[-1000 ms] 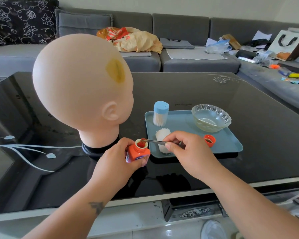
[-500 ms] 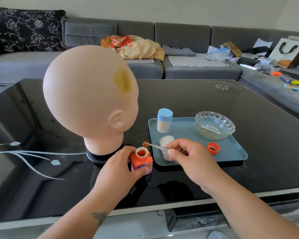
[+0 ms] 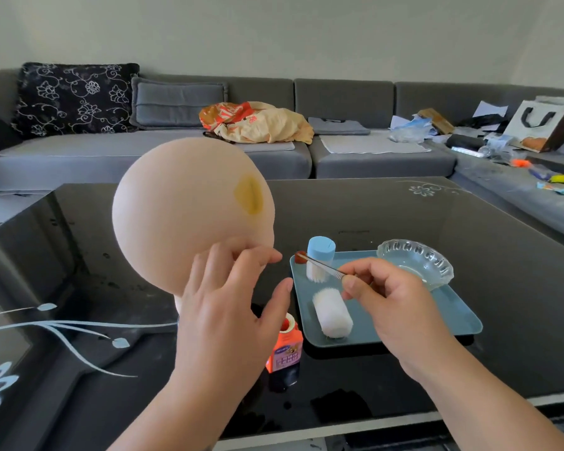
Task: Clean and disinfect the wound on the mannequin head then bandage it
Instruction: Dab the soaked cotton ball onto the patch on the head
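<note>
Since earlier, left hand (image 3: 222,307) leaves orange bottle (image 3: 285,348), now spread on mannequin head (image 3: 189,209) | right hand (image 3: 388,297) pinches tweezers (image 3: 323,266) holding soaked swab (image 3: 301,257) | risk: open bottle tips beside head; swab drips.

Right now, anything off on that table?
Orange bottle stands uncapped on the glass table, off the tray. Mannequin head has a yellow stain.
</note>
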Tool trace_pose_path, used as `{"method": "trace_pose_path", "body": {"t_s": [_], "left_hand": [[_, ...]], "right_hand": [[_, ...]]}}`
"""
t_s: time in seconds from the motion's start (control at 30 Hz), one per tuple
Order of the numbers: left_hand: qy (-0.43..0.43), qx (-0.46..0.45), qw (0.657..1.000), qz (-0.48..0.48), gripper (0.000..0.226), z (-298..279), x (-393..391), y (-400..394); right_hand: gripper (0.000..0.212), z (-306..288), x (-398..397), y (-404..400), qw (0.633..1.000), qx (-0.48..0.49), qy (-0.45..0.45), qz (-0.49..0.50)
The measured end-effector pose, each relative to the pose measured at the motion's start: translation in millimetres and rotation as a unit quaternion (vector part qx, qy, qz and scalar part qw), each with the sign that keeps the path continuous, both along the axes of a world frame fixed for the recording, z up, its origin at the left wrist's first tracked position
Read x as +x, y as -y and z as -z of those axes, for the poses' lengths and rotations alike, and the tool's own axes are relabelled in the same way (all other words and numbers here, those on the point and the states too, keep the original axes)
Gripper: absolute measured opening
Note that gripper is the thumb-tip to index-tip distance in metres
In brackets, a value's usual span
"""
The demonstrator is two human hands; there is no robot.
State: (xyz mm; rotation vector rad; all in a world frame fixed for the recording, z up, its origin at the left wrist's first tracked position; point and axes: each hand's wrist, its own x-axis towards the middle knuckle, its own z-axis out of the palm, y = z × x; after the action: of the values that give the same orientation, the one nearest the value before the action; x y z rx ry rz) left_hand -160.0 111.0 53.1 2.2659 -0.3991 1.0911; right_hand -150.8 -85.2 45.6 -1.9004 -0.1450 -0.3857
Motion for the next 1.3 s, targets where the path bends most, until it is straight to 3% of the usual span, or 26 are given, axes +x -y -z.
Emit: {"method": "trace_pose_path", "body": {"t_s": [0.2,0.57,0.9,1.3], "left_hand": [[0.042,0.017,0.996,-0.075,0.029,-24,7,-13],[0.047,0.001,0.992,-0.118,0.045,-30,29,-37],[0.06,0.005,0.991,-0.123,0.045,-29,31,-38],[0.059,0.005,0.991,-0.119,0.043,-29,32,-37]], "right_hand": [[0.015,-11,8,-8,0.999,-0.002,0.036,-0.004],[0.026,-60,39,-35,0.986,-0.064,0.151,0.008],[0.019,-67,50,-47,0.986,-0.082,0.147,0.009],[0.029,-66,45,-48,0.982,-0.106,0.157,0.001]]}}
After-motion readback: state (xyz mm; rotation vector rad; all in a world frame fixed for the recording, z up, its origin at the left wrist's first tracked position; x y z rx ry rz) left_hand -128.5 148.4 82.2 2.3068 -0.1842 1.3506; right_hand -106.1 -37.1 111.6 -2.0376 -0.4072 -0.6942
